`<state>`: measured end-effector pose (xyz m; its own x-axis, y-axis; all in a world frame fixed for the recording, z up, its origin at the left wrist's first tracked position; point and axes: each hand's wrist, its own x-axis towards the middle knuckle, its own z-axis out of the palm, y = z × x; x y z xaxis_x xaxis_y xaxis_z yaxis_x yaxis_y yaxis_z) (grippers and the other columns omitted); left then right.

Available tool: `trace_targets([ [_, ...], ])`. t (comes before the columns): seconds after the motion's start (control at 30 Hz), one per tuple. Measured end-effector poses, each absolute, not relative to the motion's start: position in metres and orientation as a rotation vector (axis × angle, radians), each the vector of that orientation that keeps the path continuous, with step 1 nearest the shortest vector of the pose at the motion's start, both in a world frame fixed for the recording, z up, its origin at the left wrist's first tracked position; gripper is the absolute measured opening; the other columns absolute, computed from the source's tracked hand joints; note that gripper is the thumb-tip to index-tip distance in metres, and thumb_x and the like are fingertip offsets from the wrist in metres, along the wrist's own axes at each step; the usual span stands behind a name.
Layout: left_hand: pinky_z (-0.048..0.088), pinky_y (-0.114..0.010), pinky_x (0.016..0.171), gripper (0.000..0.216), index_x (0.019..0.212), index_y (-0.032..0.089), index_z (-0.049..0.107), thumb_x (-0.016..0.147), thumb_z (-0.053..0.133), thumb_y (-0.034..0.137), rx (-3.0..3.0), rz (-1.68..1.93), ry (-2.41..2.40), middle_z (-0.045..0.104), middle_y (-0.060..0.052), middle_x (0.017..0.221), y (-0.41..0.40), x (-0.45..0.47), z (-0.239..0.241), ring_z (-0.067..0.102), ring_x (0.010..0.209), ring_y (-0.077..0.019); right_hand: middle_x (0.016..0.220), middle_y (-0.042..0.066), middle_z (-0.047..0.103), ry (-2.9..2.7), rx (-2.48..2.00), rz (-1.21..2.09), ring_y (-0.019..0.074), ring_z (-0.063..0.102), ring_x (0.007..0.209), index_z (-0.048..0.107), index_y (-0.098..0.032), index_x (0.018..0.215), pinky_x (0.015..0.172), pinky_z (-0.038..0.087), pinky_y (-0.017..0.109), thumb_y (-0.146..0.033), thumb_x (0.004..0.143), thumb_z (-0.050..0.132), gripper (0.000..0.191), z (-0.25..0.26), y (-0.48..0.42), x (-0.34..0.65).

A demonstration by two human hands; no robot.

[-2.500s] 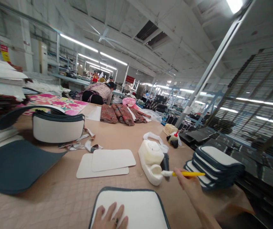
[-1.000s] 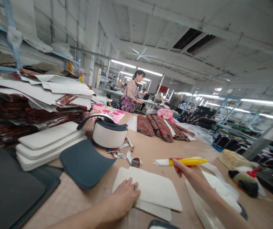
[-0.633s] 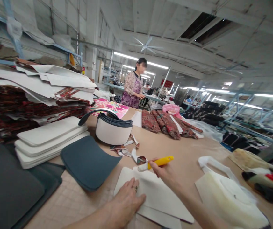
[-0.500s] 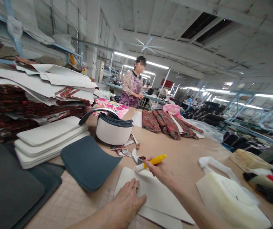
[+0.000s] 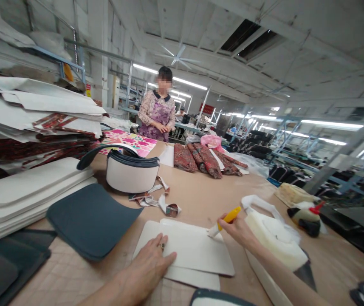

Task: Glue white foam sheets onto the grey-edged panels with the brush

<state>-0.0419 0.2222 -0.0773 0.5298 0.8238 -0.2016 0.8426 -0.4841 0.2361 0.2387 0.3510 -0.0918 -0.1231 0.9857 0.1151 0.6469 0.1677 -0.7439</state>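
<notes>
In the head view my left hand [image 5: 151, 263] lies spread on a white rounded panel [image 5: 201, 250], thumb out to the side. Another white sheet shows beneath the panel's near edge. My right hand [image 5: 237, 230] is closed around the yellow handle of a brush [image 5: 232, 214]. The pale bristles meet the panel near its far right corner. Just right of that hand is a cut-open white plastic jug [image 5: 272, 229], partly hidden by my forearm. Dark blue-grey curved panels [image 5: 92, 221] lie left of my left hand.
White padded panels [image 5: 32, 191] are stacked at left, below a tall pile of fabric sheets [image 5: 41, 104]. A curved white-and-dark stack [image 5: 132, 172] stands beyond fabric scraps [image 5: 165, 204]. Folded red patterned cloth [image 5: 197, 159] lies farther back. A co-worker [image 5: 158, 112] stands across the table. A red-tipped bottle [image 5: 307, 216] lies right.
My right hand has carried the brush rightward across the panel, from near its far left edge. My left hand stays on the panel. The view has swung right, and the co-worker has turned to face this way.
</notes>
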Motion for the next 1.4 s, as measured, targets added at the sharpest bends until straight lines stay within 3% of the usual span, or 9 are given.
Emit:
trace_targets([
  [0.13,0.027,-0.051,0.102,0.044,0.128,0.016,0.046,0.086,0.035,0.012,2.448,-0.052,1.388,0.032,-0.027,0.136,0.224,-0.043,-0.084,0.024,0.129,-0.0393,0.053,0.002,0.054,-1.821,-1.597,0.650,0.0175,0.050,0.056,0.056,-0.018,0.056,0.057,0.036,0.030,-0.039,0.058,0.049,0.022,-0.084,0.348,0.261],
  [0.23,0.030,-0.049,0.100,0.047,0.121,0.021,0.051,0.079,0.037,0.005,2.432,0.077,1.312,0.038,-0.019,0.134,0.230,-0.052,-0.091,0.030,0.127,-0.0353,0.053,0.002,0.053,-1.791,-1.620,0.639,0.0178,0.049,0.055,0.056,-0.017,0.057,0.056,0.035,0.030,-0.041,0.057,0.051,0.024,-0.072,0.337,0.255],
  [0.37,0.038,-0.038,0.092,0.078,0.139,0.017,0.020,0.066,0.037,-0.002,2.304,0.287,1.218,0.051,-0.013,0.115,0.247,-0.070,-0.097,0.049,0.104,-0.0229,0.060,0.000,0.054,-1.804,-1.549,0.766,0.0158,0.048,0.058,0.059,-0.018,0.071,0.054,0.035,0.027,-0.046,0.065,0.049,0.031,-0.060,0.308,0.211],
  [0.43,0.038,-0.036,0.091,0.081,0.142,0.012,0.008,0.066,0.035,-0.001,2.230,0.360,1.214,0.053,-0.013,0.111,0.256,-0.078,-0.102,0.051,0.098,-0.0209,0.056,-0.002,0.048,-1.854,-1.505,0.884,0.0128,0.043,0.052,0.060,-0.018,0.074,0.050,0.032,0.025,-0.046,0.067,0.048,0.031,-0.059,0.293,0.179],
  [0.7,0.039,-0.032,0.088,0.082,0.141,0.008,0.004,0.064,0.033,0.002,2.181,0.457,1.169,0.057,-0.013,0.109,0.265,-0.086,-0.121,0.052,0.096,-0.0200,0.051,-0.005,0.038,-1.989,-1.360,1.164,0.0091,0.035,0.048,0.053,-0.018,0.067,0.045,0.029,0.023,-0.045,0.067,0.046,0.028,-0.063,0.269,0.106],
  [0.87,0.038,-0.031,0.089,0.072,0.135,0.008,0.019,0.065,0.037,0.003,2.232,0.362,1.229,0.055,-0.013,0.111,0.255,-0.081,-0.104,0.050,0.101,-0.0210,0.053,-0.003,0.043,-1.958,-1.448,1.059,0.0109,0.038,0.052,0.053,-0.017,0.063,0.048,0.032,0.024,-0.040,0.065,0.048,0.024,-0.071,0.275,0.135],
  [1.03,0.041,-0.032,0.086,0.052,0.115,0.014,0.042,0.064,0.051,0.013,2.311,0.275,1.246,0.054,-0.010,0.104,0.249,-0.076,-0.088,0.052,0.097,-0.0232,0.055,-0.001,0.049,-1.915,-1.551,0.927,0.0140,0.044,0.056,0.053,-0.019,0.059,0.054,0.037,0.027,-0.037,0.062,0.049,0.019,-0.074,0.280,0.215],
  [1.23,0.044,-0.033,0.081,0.038,0.104,0.015,0.046,0.066,0.054,0.013,2.495,0.084,1.236,0.054,-0.010,0.100,0.252,-0.068,-0.082,0.053,0.090,-0.0232,0.054,0.000,0.050,-1.866,-1.655,0.789,0.0164,0.047,0.056,0.055,-0.017,0.058,0.058,0.037,0.031,-0.038,0.061,0.052,0.021,-0.069,0.277,0.277],
  [1.4,0.046,-0.031,0.075,0.040,0.105,0.012,0.047,0.066,0.052,0.005,2.649,-0.164,1.277,0.056,-0.013,0.100,0.249,-0.054,-0.075,0.056,0.086,-0.0237,0.064,0.001,0.054,-1.791,-1.565,0.726,0.0175,0.051,0.066,0.058,-0.018,0.070,0.064,0.039,0.029,-0.041,0.069,0.049,0.026,-0.054,0.280,0.280],
])
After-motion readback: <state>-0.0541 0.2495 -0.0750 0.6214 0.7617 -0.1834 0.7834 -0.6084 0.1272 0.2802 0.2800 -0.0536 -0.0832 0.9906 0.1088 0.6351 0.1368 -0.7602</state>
